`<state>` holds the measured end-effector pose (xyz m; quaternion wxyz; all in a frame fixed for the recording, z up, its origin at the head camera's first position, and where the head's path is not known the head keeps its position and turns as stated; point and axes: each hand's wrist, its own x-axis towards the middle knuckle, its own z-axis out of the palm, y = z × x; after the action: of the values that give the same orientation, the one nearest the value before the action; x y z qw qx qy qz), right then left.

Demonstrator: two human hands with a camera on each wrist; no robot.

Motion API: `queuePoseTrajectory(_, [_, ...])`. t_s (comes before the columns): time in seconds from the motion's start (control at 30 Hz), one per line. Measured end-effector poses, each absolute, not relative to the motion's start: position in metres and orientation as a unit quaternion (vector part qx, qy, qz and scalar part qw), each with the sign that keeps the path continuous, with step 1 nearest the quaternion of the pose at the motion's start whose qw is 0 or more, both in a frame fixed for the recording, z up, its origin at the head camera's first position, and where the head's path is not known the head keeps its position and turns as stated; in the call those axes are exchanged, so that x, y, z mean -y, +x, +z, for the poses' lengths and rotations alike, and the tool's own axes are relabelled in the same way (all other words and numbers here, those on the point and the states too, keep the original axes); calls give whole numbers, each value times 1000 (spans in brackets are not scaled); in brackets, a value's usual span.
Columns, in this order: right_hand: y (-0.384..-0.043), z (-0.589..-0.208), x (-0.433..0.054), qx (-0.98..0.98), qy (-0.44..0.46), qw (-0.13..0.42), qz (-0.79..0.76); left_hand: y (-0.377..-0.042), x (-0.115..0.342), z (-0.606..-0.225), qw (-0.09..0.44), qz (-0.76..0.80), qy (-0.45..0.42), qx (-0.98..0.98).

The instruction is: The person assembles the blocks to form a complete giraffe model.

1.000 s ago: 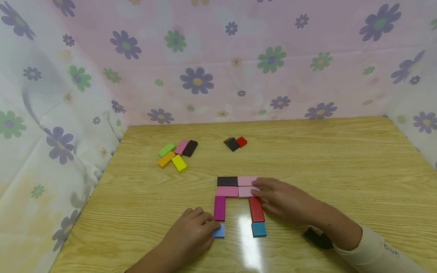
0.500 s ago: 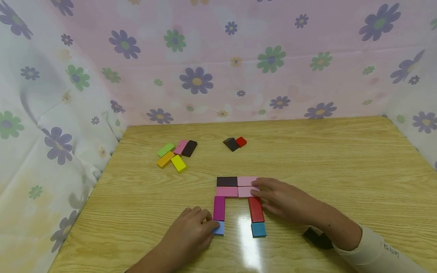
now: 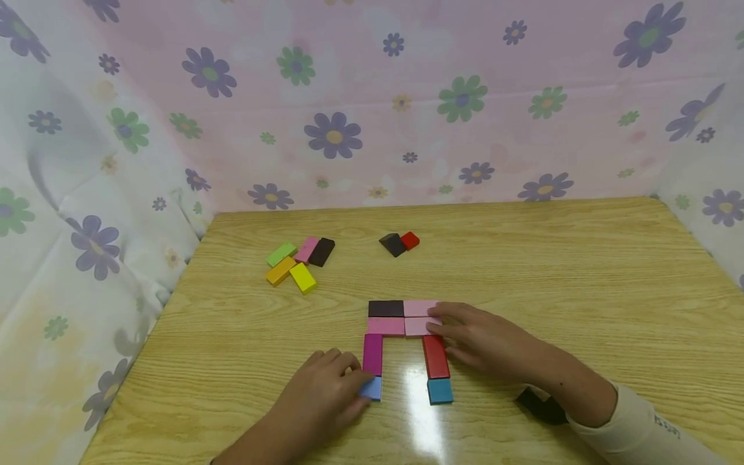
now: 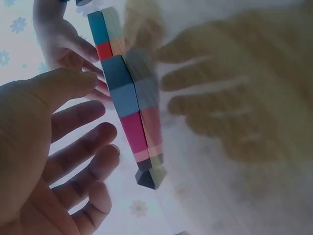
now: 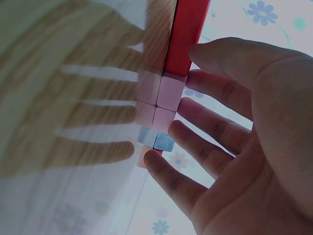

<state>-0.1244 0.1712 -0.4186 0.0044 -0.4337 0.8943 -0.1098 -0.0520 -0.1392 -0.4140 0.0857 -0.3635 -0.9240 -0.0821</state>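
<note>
Flat blocks form an arch on the wooden table (image 3: 552, 271). A black block (image 3: 386, 309), a pink block (image 3: 386, 327) and two light pink blocks (image 3: 415, 327) make its top. A magenta block (image 3: 372, 354) and a light blue block (image 3: 372, 389) form the left leg; a red block (image 3: 436, 357) and a teal block (image 3: 440, 391) form the right. My left hand (image 3: 322, 397) is at the light blue block with loosely bent fingers, apart from it in the left wrist view. My right hand (image 3: 488, 339) rests extended fingertips at the light pink blocks, thumb by the red one.
Green, orange, yellow, pink and black blocks lie in a loose group, the yellow block (image 3: 303, 278) nearest. Behind the arch sit a dark wedge-like block (image 3: 392, 244) and a small red block (image 3: 410, 240). A black piece (image 3: 542, 407) lies by my right forearm. Flowered cloth (image 3: 372, 97) surrounds the table.
The light blue block has slid away from me, closing the gap to the magenta block. My left fingers have since loosened from it. The right hand has stayed put.
</note>
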Motion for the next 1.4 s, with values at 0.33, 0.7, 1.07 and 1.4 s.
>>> queuePoseTrajectory(0.33, [-124, -419, -171, -893, -436, 3, -111, -59, 137, -413, 56, -83, -336, 937])
queuePoseTrajectory(0.7, [-125, -419, -170, -891, -441, -3, -109, -61, 133, -414, 27, -77, -332, 940])
queuePoseTrajectory(1.07, [-126, -419, -171, -891, -441, -3, -108, -61, 131, -411, 3, -67, -334, 940])
queuePoseTrajectory(1.4, [-126, -420, -171, -890, -442, -5, -112, -62, 126, -409, -8, -60, -332, 941])
